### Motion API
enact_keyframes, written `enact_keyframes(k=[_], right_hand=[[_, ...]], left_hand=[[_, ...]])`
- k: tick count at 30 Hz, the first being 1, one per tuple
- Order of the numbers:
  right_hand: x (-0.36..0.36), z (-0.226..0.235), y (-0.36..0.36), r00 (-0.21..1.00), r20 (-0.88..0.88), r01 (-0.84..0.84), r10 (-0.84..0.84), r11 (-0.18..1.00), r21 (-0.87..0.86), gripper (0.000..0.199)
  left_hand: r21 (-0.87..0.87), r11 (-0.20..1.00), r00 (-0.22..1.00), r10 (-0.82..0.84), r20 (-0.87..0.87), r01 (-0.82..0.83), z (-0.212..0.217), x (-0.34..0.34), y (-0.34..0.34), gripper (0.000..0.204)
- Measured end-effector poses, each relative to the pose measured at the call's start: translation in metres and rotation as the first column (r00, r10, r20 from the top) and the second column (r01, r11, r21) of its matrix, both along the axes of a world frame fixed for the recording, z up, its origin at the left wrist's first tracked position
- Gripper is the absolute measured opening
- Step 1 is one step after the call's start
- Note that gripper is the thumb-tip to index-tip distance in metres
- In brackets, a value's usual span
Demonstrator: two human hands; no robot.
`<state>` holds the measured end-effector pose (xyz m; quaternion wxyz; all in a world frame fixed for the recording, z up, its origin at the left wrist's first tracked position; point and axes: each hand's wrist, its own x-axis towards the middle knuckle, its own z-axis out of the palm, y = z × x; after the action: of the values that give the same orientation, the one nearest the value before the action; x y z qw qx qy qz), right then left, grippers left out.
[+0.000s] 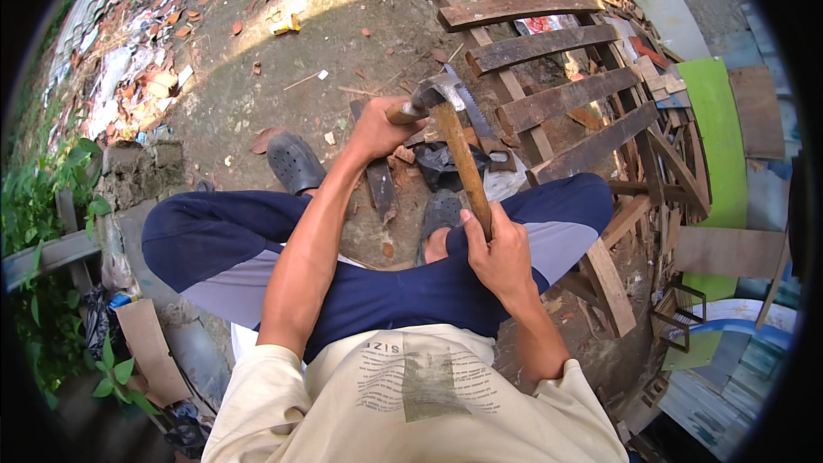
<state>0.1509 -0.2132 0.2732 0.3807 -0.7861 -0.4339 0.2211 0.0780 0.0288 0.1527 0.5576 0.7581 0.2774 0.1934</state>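
A claw hammer (463, 150) slants up across the middle, its wooden handle low in my right hand (500, 261), which is closed round it. The metal head is at the top, beside my left hand (383, 130). That hand is closed round a short, round wooden piece like a tool handle (400, 111), whose end meets the hammer head. Whether the two are joined or only touching, I cannot tell. Below the hammer head, a hand saw (470, 111) lies on the ground near a black plastic bag (437, 165).
A slatted wooden frame (549, 56) leans at the right, with loose timber (607, 287) below it. A dark board (377, 180) lies between my feet, which wear grey clogs (296, 161). Litter (129, 94) covers the far left. A green panel (718, 146) stands at the far right.
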Motion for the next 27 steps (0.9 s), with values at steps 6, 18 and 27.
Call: enact_keyframes(k=[6, 18, 27], right_hand=[[-0.007, 0.004, -0.003, 0.995, -0.101, 0.032, -0.016, 0.987, 0.159, 0.015], [-0.001, -0.013, -0.004, 1.0, -0.003, -0.018, 0.018, 1.0, 0.011, 0.019], [-0.005, -0.023, -0.004, 0.999, -0.025, -0.025, 0.028, 0.994, 0.104, 0.023]], left_hand=[[0.003, 1.0, 1.0, -0.005, 0.025, 0.005, -0.01, 0.004, 0.003, 0.018], [-0.075, 0.995, 0.997, 0.07, 0.023, -0.068, -0.011, 0.003, 0.001, 0.022], [-0.109, 0.99, 0.993, 0.094, 0.067, -0.086, -0.025, -0.001, 0.004, 0.02]])
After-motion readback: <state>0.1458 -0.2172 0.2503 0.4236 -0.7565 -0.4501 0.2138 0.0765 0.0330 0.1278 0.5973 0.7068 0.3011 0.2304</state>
